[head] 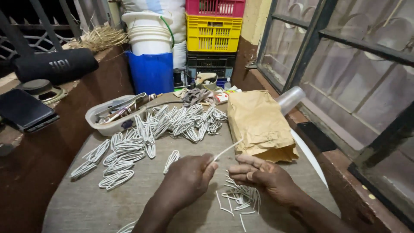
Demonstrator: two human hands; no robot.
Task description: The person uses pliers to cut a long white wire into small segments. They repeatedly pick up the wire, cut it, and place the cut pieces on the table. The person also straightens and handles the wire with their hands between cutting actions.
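Both hands work low in the frame's centre over a grey cloth-covered table (86, 203). One thin white strip (225, 151) is pinched between the closed fingertips of the left hand (185, 179) and slants up toward the brown paper bag (258, 125). Just right of it, the right hand (258, 174) is half curled, fingers loosely open toward the strip's lower end; whether it touches is unclear. Under it lies a heap of short white offcuts (241, 198). Many finished folded white loops (151, 138) spread across centre and left, so much appears done. A clear plastic tub (92, 116) of tools sits upper left.
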